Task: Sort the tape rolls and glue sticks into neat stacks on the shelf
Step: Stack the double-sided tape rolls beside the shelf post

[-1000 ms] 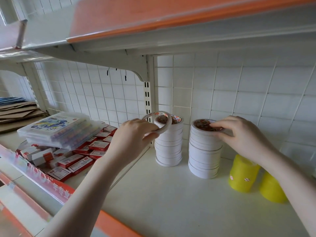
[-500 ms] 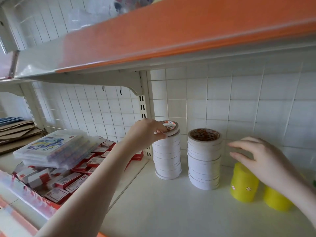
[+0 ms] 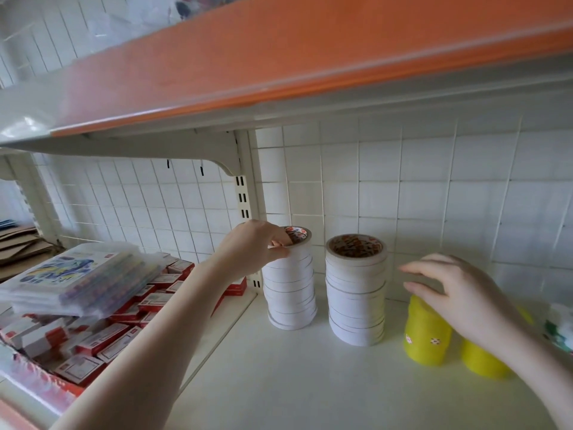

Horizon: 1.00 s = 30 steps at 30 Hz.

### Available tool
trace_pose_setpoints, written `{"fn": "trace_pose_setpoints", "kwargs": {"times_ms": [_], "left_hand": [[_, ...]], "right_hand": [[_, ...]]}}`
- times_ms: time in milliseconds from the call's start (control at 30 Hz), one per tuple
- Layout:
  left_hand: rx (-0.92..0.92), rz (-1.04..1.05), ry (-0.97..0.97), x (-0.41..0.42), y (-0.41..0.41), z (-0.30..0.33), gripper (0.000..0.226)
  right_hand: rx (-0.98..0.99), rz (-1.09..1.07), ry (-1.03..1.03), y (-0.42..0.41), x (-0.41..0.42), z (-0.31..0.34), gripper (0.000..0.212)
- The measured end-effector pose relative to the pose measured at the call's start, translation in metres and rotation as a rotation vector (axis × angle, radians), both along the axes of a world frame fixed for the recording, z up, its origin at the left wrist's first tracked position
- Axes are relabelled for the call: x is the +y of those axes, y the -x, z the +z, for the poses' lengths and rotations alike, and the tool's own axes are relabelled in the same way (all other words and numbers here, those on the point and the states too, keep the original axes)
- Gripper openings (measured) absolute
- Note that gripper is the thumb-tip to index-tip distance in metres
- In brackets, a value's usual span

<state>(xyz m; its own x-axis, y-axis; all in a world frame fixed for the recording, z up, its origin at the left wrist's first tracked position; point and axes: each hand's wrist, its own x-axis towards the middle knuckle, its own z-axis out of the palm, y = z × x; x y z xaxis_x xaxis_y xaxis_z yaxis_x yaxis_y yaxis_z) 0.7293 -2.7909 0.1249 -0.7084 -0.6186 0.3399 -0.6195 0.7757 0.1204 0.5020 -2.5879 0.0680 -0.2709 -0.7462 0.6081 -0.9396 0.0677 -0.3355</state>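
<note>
Left hand [image 3: 257,248] pinches top roll [image 3: 296,236] on left stack [image 3: 290,282]: square it before letting go; right hand [image 3: 459,293] open, empty, above yellow tub [image 3: 426,336]

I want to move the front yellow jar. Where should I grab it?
Grip the yellow jar round its smooth upright sides, coming from the front. The right hand hovers over its top, and the tape stack crowds its left.

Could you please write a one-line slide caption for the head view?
Left hand seats top roll on left tape stack; right hand hovers over yellow container.
</note>
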Motion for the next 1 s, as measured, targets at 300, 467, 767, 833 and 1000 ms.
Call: {"fn": "trace_pose_setpoints", "kwargs": {"times_ms": [300,467,767,833,1000], "left_hand": [[0.0,-0.041,-0.06,0.0,-0.002,0.003,0.017],[-0.01,-0.054,-0.075,0.002,-0.002,0.005,0.018],[0.144,0.019,0.109,0.032,-0.006,0.003,0.027],[0.224,0.051,0.179,0.045,-0.008,0.0,0.026],[0.387,0.167,0.3,0.099,-0.009,-0.022,0.027]], "right_hand": [[0.002,0.018,0.0,0.003,-0.002,-0.006,0.022],[0.087,-0.025,0.007,0.008,-0.002,-0.009,0.021],[0.246,-0.132,0.038,0.015,0.008,-0.014,0.022],[0.268,-0.148,0.057,0.019,0.015,-0.013,0.023],[0.301,-0.228,0.112,0.03,0.05,-0.016,0.023]]}}
